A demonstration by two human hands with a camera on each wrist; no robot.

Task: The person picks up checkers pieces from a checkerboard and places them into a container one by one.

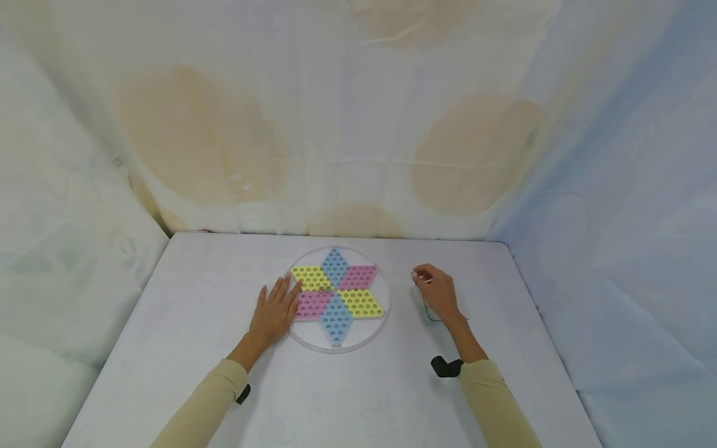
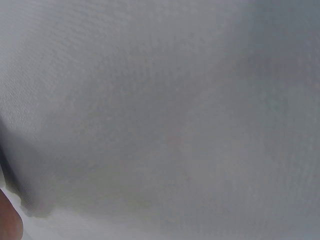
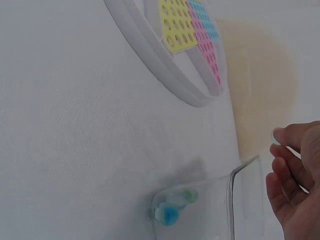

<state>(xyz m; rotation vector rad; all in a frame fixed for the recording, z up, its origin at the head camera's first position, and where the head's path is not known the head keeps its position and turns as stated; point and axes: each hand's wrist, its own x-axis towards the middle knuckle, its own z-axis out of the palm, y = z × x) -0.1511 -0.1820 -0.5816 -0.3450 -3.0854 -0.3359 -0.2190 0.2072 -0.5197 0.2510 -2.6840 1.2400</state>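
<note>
Marble pinched above the clear box, palm down at the game board

From where I stand, the person's right hand (image 1: 439, 295) has thumb and forefinger together on a small pale marble (image 3: 275, 138), the other fingers loosely bent. It is up in the air to the right of the board, above a clear box (image 3: 231, 202). The left hand (image 1: 274, 314) lies with its fingers spread and extended, their tips over the left side of the round game board (image 1: 366, 330); it grips nothing that I can see.

In the box a few marbles (image 3: 166, 214) sit bunched in one corner, clear ones with blue or green inside. The board, white-rimmed, carries a six-armed star in blue, pink and yellow, dotted with holes. Two marbles sit side by side on it, just left of the star's centre.

Both arms wear pale sleeves (image 1: 495, 398), with a black piece (image 1: 446, 367) at each wrist. Everything rests on a white worktop (image 1: 336, 404), and behind it hangs pale sheeting (image 1: 347, 124) with big round tan patches.
</note>
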